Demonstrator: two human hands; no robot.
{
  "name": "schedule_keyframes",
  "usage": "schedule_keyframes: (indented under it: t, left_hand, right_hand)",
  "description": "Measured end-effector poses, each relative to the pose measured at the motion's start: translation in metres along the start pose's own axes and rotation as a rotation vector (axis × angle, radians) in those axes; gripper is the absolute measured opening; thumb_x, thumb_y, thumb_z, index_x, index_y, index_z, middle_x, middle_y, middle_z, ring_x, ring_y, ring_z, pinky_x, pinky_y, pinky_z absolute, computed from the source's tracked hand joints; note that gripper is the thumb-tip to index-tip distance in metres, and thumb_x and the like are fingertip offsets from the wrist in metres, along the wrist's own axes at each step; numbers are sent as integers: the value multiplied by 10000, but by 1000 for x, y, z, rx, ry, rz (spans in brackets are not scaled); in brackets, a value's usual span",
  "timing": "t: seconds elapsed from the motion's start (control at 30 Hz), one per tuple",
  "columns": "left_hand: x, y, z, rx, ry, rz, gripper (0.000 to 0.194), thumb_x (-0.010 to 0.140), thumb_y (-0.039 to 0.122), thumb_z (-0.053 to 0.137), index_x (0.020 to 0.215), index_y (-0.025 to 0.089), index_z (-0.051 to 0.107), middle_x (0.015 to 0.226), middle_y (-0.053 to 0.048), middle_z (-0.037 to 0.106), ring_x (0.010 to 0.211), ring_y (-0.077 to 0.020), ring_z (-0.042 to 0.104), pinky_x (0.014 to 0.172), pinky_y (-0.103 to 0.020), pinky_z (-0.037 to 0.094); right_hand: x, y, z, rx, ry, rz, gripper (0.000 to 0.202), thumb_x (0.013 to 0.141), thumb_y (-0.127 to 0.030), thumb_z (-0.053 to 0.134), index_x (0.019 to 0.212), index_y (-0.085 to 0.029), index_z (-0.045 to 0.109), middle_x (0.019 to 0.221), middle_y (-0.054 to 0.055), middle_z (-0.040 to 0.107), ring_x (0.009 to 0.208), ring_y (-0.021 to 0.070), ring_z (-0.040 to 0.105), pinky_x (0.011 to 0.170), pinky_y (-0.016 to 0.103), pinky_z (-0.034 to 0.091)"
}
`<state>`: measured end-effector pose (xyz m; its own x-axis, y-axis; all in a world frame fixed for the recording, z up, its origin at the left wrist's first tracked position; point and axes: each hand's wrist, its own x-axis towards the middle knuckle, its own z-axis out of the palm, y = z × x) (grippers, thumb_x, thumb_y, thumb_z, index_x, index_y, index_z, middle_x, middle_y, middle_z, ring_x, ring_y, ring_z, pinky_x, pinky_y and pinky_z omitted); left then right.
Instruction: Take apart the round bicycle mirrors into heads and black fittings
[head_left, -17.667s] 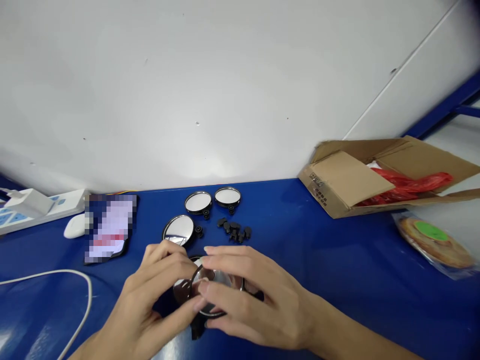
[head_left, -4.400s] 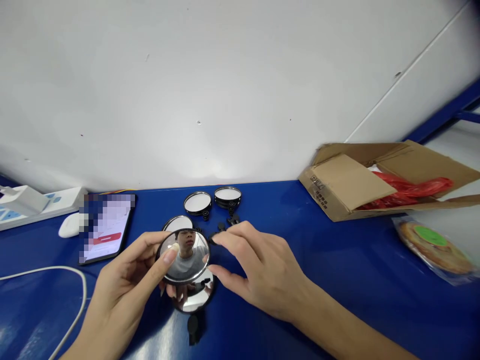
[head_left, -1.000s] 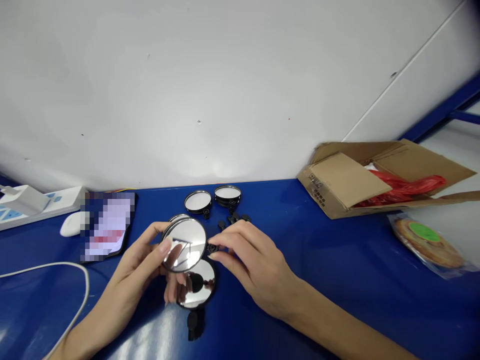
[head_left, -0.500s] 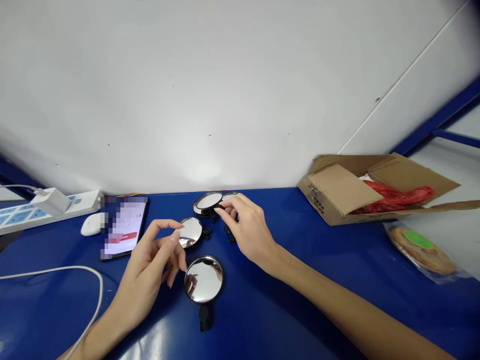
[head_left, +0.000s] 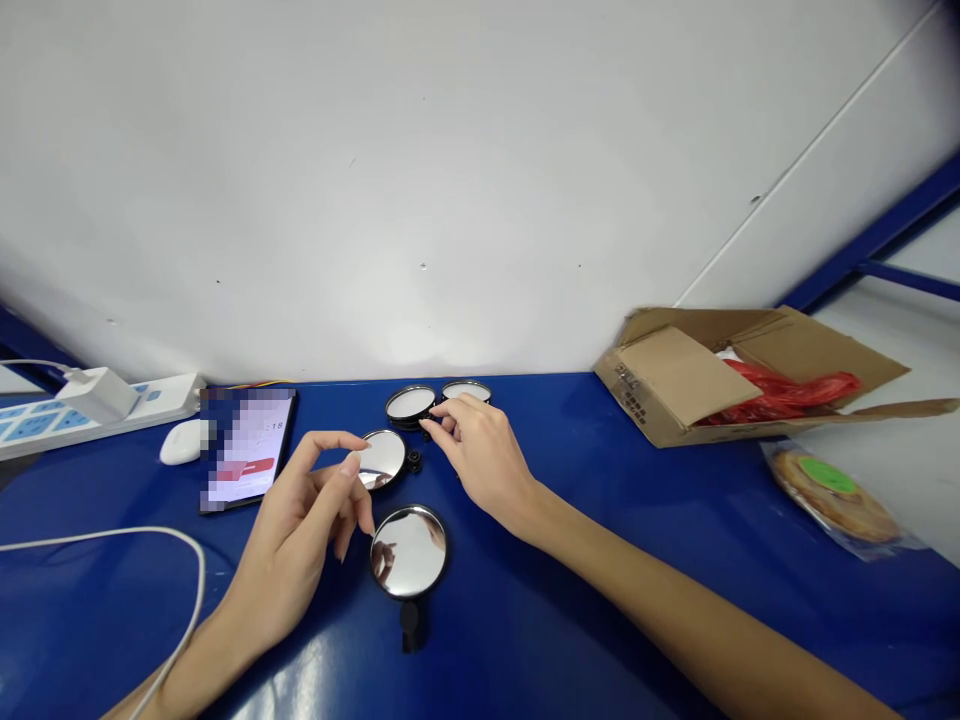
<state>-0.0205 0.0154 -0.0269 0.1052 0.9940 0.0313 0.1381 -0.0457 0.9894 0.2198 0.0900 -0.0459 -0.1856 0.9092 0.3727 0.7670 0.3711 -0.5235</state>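
Several round black-rimmed mirrors lie on the blue table. The nearest mirror (head_left: 409, 553) has its black mount towards me. Left of centre, another mirror (head_left: 384, 459) is partly behind my left hand (head_left: 319, 500), whose fingers are apart and hold nothing. At the back, my right hand (head_left: 457, 430) pinches the mount edge of a tilted mirror (head_left: 411, 402), which rests over something black. One more mirror (head_left: 466, 390) lies just behind my right hand, its lower part hidden by the fingers.
A phone (head_left: 251, 450), a white case (head_left: 184, 442) and a power strip (head_left: 169, 398) are at the left, with a white cable (head_left: 169, 530) in front. An open cardboard box (head_left: 667, 385) holds red plastic at the right, beside a wrapped round item (head_left: 836, 500).
My right hand has moved slightly left, and the tilted mirror in its fingers has shifted left and lower. More of the mirror behind that hand shows. My left hand has barely moved.
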Motion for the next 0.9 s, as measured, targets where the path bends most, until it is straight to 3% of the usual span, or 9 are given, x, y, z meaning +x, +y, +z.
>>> schedule_keyframes:
  t: [0.13, 0.3, 0.53, 0.67, 0.77, 0.9]
  left_hand:
    - [-2, 1, 0, 24, -7, -8, 390, 1201, 628, 646, 1354, 270, 630, 723, 30, 767, 554, -165, 588, 540, -269, 397]
    - [-3, -1, 1, 58, -8, 16, 371, 1211, 617, 632, 1374, 283, 630, 727, 38, 753, 576, -167, 564, 600, -278, 447]
    - [-5, -4, -2, 159, -158, 70, 273, 1182, 553, 711, 1259, 293, 732, 683, 38, 723, 620, -187, 642, 616, -274, 479]
    - [-6, -4, -5, 413, -345, 203, 179, 1201, 452, 692, 1286, 335, 796, 660, 63, 715, 544, -160, 589, 571, -262, 443]
    - [-4, -4, -6, 549, -398, 299, 123, 1183, 423, 726, 1222, 344, 813, 634, 73, 713, 523, -158, 601, 564, -269, 437]
    - [1, -3, -5, 688, -469, 453, 211, 1122, 414, 806, 1312, 342, 749, 711, 79, 723, 539, -165, 665, 587, -282, 491]
  right_hand:
    - [-1, -2, -1, -41, 10, 26, 103, 1157, -291, 790, 1175, -216, 858, 1006, 60, 858, 884, 241, 796, 830, 386, 591]
    - [-15, -4, -13, -67, 40, 16, 163, 1176, -296, 724, 1265, -233, 846, 915, 27, 860, 817, 236, 782, 938, 434, 576]
    - [-46, 7, -37, -42, 104, -17, 182, 1162, -270, 646, 1146, -261, 827, 774, -20, 781, 689, 202, 710, 803, 392, 523]
    - [-57, 16, -41, 8, 92, -52, 209, 1176, -238, 622, 1122, -255, 823, 756, -30, 753, 675, 187, 697, 741, 353, 522]
    - [-63, 20, -41, 37, 36, -122, 214, 1183, -231, 624, 1159, -247, 836, 748, -39, 748, 624, 165, 670, 721, 332, 527]
    - [-69, 21, -39, 46, -8, -252, 209, 1186, -211, 622, 1236, -207, 825, 774, -28, 775, 632, 159, 684, 717, 325, 517]
